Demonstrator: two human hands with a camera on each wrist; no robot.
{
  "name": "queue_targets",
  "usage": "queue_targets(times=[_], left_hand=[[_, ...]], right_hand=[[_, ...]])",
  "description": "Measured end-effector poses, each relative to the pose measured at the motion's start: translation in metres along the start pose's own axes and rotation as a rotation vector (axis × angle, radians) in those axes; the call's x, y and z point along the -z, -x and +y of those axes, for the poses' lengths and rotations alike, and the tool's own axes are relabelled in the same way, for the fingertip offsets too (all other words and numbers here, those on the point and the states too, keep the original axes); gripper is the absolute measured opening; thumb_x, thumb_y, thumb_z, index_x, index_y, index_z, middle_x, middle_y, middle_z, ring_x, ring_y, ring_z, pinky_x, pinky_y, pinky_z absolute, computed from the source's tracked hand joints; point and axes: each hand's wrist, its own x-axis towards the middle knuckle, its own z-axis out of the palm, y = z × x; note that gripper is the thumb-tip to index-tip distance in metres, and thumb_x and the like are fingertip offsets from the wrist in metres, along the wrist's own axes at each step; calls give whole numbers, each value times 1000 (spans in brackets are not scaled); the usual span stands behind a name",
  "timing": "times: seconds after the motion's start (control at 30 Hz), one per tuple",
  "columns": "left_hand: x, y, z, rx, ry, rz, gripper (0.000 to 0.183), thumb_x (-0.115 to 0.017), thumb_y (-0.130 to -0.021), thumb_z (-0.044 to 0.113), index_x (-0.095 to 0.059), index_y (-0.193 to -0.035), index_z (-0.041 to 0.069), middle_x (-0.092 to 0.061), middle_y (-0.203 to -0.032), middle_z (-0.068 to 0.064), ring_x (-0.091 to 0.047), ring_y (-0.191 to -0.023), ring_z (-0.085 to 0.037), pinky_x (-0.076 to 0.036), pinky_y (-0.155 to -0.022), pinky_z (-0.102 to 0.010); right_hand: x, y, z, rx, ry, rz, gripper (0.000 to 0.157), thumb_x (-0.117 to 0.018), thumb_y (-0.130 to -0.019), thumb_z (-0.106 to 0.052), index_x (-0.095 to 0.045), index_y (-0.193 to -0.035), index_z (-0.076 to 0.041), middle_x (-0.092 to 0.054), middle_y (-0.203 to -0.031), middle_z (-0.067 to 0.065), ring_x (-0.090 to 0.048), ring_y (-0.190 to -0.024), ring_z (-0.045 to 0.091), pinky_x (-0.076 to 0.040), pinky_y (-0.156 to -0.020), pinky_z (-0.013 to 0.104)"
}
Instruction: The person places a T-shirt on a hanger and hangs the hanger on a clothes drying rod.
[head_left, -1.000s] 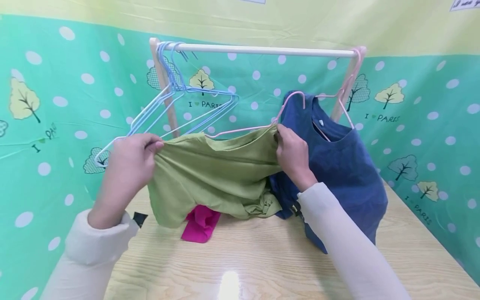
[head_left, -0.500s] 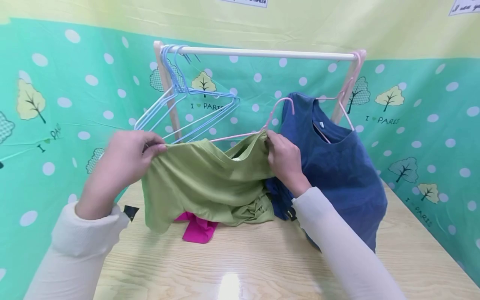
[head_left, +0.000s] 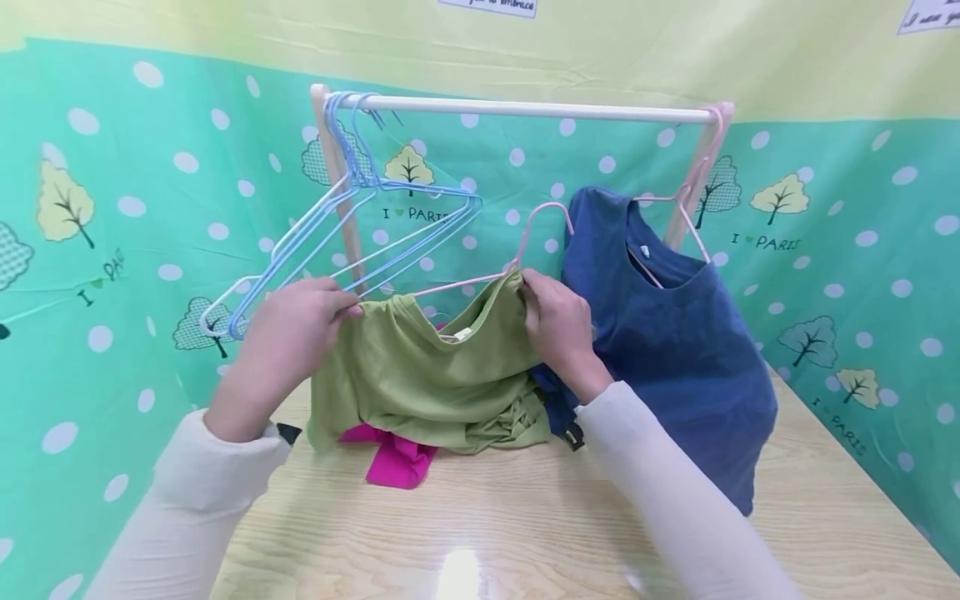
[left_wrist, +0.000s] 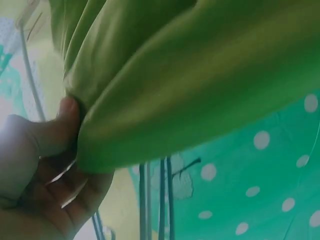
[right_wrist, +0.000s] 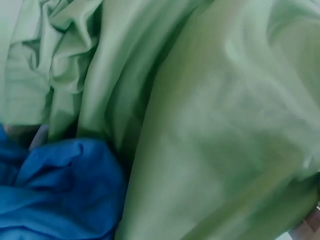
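Note:
A green T-shirt hangs between my hands, its neckline facing up and a pale label showing inside the collar. My left hand pinches one shoulder; the left wrist view shows the thumb pressing the cloth against the fingers. With my right hand I pinch the other side of the neckline, close to the hook of a pink hanger. That hanger's shoulder bar runs behind the collar, and its ends are hidden by the shirt. Green folds fill most of the right wrist view.
A rack with a white rail stands behind. Several blue and white hangers hang at its left; a navy shirt on a pink hanger hangs right. Magenta cloth lies under the green shirt on the wooden table.
The green shirt and pink hanger have shifted left and down, and the neckline has opened wider. My left hand moved slightly outward, then back in toward the right.

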Motion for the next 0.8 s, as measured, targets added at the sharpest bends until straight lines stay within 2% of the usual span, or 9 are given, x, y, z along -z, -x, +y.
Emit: queue_targets(times=[0.13,0.2,0.33,0.47,0.63,0.8], left_hand=[[-10,-1,7,-27,-54,101,7,-81,-86,4,-80,-92,0,-65,-77,-9,-60,-69,-30,-53,-56,-42],[-15,-3,9,-47,-75,127,6,-81,-85,3,-80,-91,0,-66,-79,-10,-61,-71,-31,-54,-56,-42],[-22,-7,16,-73,-129,86,4,-81,-86,3,-79,-89,3,-66,-80,-10,-60,-73,-31,-54,-59,-41],[-30,-10,22,-45,-133,51,9,-80,-88,4,-79,-95,0,-67,-82,-12,-61,-74,-32,-55,-60,-42],[-35,-10,24,-6,-74,80,13,-76,-92,5,-77,-102,-2,-68,-84,-15,-61,-74,-33,-55,-59,-44],[-36,-14,28,-11,-52,110,11,-76,-92,7,-77,-100,-1,-69,-84,-14,-63,-77,-33,-56,-63,-45]], right_hand=[[-3,-1,-5,-11,-10,15,10,-60,-103,-8,-66,-95,-6,-65,-77,10,-63,-64,29,-51,-57,48],[-4,0,-8,-15,-18,27,11,-61,-102,-8,-65,-92,-6,-63,-74,10,-62,-63,29,-51,-57,48],[-5,3,-10,-19,-35,46,9,-63,-101,-8,-67,-93,-6,-65,-76,10,-65,-65,29,-52,-60,50],[-7,4,-13,-24,-41,51,8,-64,-100,-8,-71,-99,-5,-72,-85,12,-70,-72,30,-55,-64,51],[-4,2,-12,-2,-60,35,11,-65,-100,-8,-74,-105,-3,-76,-96,13,-73,-82,30,-58,-71,49],[1,1,-8,5,-66,36,13,-68,-98,-6,-75,-108,-2,-76,-101,13,-74,-90,30,-59,-78,48]])
